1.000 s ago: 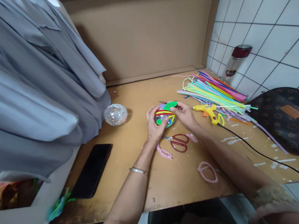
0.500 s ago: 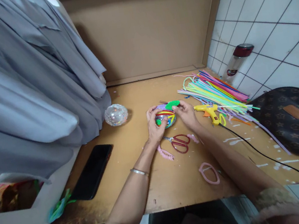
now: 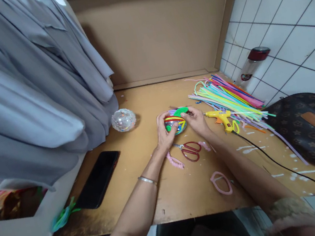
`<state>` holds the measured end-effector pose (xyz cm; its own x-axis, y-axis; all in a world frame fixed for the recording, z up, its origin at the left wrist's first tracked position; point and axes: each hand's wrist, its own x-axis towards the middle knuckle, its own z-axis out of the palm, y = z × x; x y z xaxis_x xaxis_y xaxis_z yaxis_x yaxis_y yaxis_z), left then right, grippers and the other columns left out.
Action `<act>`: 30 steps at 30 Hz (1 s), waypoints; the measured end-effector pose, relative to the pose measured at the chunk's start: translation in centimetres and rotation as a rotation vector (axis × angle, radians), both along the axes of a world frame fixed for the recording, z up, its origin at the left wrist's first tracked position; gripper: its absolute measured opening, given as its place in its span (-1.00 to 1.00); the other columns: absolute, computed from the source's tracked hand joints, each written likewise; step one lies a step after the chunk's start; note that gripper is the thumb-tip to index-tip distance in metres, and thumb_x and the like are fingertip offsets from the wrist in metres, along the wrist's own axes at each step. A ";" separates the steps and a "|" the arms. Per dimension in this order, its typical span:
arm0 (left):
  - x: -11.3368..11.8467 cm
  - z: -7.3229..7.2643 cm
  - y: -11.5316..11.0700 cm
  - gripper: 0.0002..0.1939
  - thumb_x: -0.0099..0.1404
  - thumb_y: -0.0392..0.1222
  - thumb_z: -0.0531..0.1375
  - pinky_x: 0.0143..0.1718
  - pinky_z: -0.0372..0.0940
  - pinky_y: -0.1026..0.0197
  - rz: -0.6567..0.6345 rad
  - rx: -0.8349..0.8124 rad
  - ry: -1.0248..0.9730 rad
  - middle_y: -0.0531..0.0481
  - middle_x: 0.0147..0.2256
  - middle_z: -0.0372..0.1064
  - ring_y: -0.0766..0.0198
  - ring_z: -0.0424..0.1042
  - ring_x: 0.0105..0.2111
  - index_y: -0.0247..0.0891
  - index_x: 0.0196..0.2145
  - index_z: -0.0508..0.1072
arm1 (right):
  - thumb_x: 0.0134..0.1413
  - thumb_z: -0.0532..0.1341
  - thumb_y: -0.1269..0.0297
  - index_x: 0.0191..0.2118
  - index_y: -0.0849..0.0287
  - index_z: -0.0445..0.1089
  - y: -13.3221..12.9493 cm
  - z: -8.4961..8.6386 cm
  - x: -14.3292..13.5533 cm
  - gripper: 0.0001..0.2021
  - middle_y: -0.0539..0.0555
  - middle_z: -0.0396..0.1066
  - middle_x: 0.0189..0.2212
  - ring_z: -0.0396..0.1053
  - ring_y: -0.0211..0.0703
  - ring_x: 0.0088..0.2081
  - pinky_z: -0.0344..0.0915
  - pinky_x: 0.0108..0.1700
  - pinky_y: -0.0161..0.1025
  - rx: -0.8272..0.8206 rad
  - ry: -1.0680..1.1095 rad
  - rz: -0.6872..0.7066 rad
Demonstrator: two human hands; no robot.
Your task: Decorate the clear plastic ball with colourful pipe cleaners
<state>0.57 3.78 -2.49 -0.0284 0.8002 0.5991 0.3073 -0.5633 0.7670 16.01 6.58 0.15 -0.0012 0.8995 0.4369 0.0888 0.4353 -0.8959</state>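
Observation:
Between my hands is a clear round ball (image 3: 181,127) decorated with red, yellow, blue, green and purple strips. My left hand (image 3: 164,131) wraps round its left side, with the thumb across the front. At the ball's upper right, my right hand (image 3: 196,120) pinches a flat, oval green fuzzy piece (image 3: 180,111) against it. Whether that piece is attached there I cannot tell. Just below the ball lie red-handled scissors (image 3: 190,151), with pink pipe cleaner pieces (image 3: 175,161) beside them. A yellow glue gun (image 3: 220,117) rests right of my right hand.
A second clear ball (image 3: 123,120) sits at the left, behind a black phone (image 3: 99,179). Colourful pipe cleaners (image 3: 229,98) are heaped back right, near a bottle (image 3: 253,65) and a dark bag (image 3: 313,128). A pink loop (image 3: 221,183) lies in front; the glue gun's cord (image 3: 276,161) crosses the right side.
The view has shifted slightly. My right hand has tilted the green piece a little and lowered it towards the ball; my left hand keeps its hold.

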 end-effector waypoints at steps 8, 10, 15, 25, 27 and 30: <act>-0.3 -0.5 0.5 -0.44 0.39 0.17 0.00 0.26 0.15 -0.04 -0.030 -0.113 -0.105 -0.17 0.21 0.24 0.05 0.26 0.21 -0.16 0.22 0.21 | 0.02 0.21 0.18 -0.38 0.13 0.41 0.5 -0.2 -0.4 -0.86 -0.02 0.32 -0.45 0.28 -0.22 -0.43 0.22 -0.35 -0.26 0.044 -0.103 -0.078; -0.4 -0.5 0.6 -0.43 0.38 0.17 0.03 0.26 0.15 -0.05 -0.038 -0.125 -0.113 -0.18 0.21 0.24 0.04 0.27 0.20 -0.17 0.22 0.22 | 0.04 0.20 0.18 -0.39 0.14 0.41 0.7 -0.3 -0.4 -0.85 -0.02 0.30 -0.46 0.26 -0.22 -0.43 0.19 -0.34 -0.25 0.071 -0.143 -0.090; -0.4 -0.3 0.5 -0.43 0.38 0.13 0.06 0.25 0.14 -0.06 -0.038 -0.139 -0.134 -0.21 0.23 0.23 0.02 0.26 0.20 -0.22 0.23 0.22 | 0.06 0.16 0.21 -0.40 0.14 0.39 1.1 -0.2 -0.5 -0.86 -0.01 0.29 -0.48 0.23 -0.20 -0.42 0.16 -0.34 -0.25 0.131 -0.234 -0.119; -0.2 -0.4 0.5 -0.44 0.38 0.14 0.07 0.24 0.15 -0.06 -0.039 -0.087 -0.124 -0.22 0.18 0.26 0.02 0.27 0.19 -0.21 0.21 0.23 | 0.05 0.16 0.18 -0.43 0.13 0.37 1.0 0.0 -0.5 -0.84 -0.01 0.27 -0.49 0.21 -0.22 -0.45 0.16 -0.39 -0.27 0.126 -0.252 -0.126; -0.1 -0.4 0.5 -0.45 0.38 0.13 0.08 0.24 0.15 -0.06 -0.043 -0.093 -0.131 -0.21 0.19 0.25 0.03 0.27 0.19 -0.19 0.21 0.24 | 0.05 0.16 0.16 -0.42 0.13 0.38 1.0 -0.1 -0.4 -0.83 -0.01 0.29 -0.48 0.22 -0.21 -0.44 0.18 -0.38 -0.27 0.115 -0.238 -0.122; -0.1 -0.5 0.5 -0.45 0.37 0.13 0.09 0.25 0.13 -0.05 -0.051 -0.083 -0.142 -0.20 0.19 0.25 0.03 0.26 0.20 -0.19 0.20 0.25 | 0.05 0.17 0.14 -0.38 0.14 0.41 1.1 -0.1 -0.3 -0.82 0.01 0.34 -0.47 0.25 -0.19 -0.43 0.21 -0.36 -0.25 0.095 -0.206 -0.120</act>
